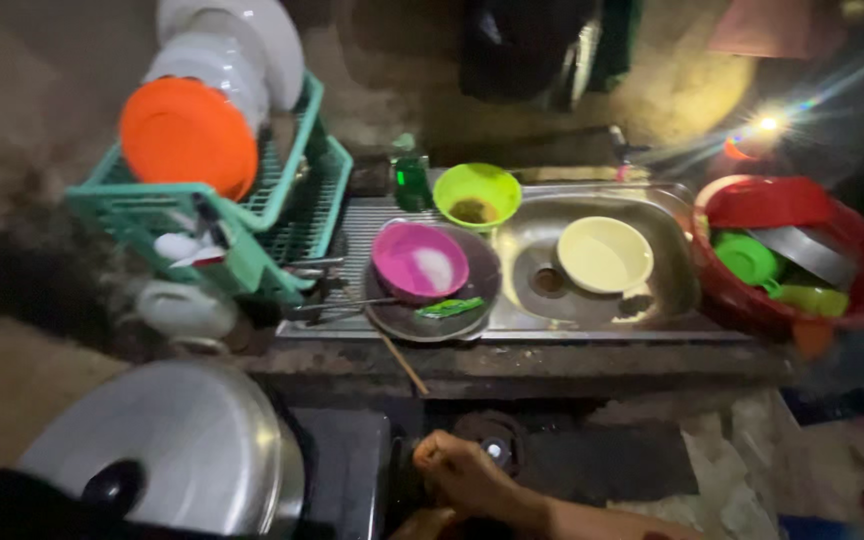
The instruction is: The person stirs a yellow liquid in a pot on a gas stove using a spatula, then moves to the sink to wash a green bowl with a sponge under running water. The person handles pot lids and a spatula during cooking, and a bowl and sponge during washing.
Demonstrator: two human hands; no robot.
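Near the dark stove, the right hand (462, 472) seems closed around a knob (495, 450), while bowls (419, 262) remain unwashed at the sink (672, 290).

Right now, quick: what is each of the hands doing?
Right hand: curled closed by the stove knob; whether it grips it cannot be told.
Left hand: not in view.

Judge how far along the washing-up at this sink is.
Seemingly done: white plates and an orange round plate stand in the green plastic rack. In hand: the right hand curls by a dark round stove knob, away from the steel sink; its grip is unclear. Left: a pink plastic bowl, a lime-green bowl, a cream bowl and a full red plastic basin wait.
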